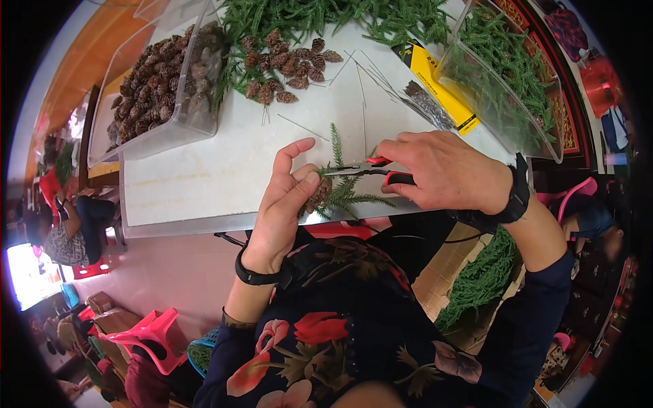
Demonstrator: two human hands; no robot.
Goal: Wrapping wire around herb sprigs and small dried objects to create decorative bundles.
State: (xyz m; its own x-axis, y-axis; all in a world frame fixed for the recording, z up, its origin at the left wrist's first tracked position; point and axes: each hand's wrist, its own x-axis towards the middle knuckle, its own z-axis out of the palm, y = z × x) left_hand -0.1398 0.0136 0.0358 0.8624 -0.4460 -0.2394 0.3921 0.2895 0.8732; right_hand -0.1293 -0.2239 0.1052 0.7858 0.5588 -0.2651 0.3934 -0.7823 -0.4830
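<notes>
Over the white rectangular tabletop (204, 166), toward six o'clock, the left hand (280, 194) is pinching a green needled sprig (345, 194) and brown scaly pinecone (319, 196); at three o'clock, the right hand (445, 170) is gripping red-and-black-handled metal pliers (393, 178).

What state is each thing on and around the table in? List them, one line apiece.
Left hand: pinching the sprig
Green sprig: held upright
Right hand: gripping pliers
Pliers: jaws at the sprig
Left bin: open, filled with pine cones
Right bin: open, holding greenery
Wires: scattered loose
Cardboard box: open, greenery inside
</notes>
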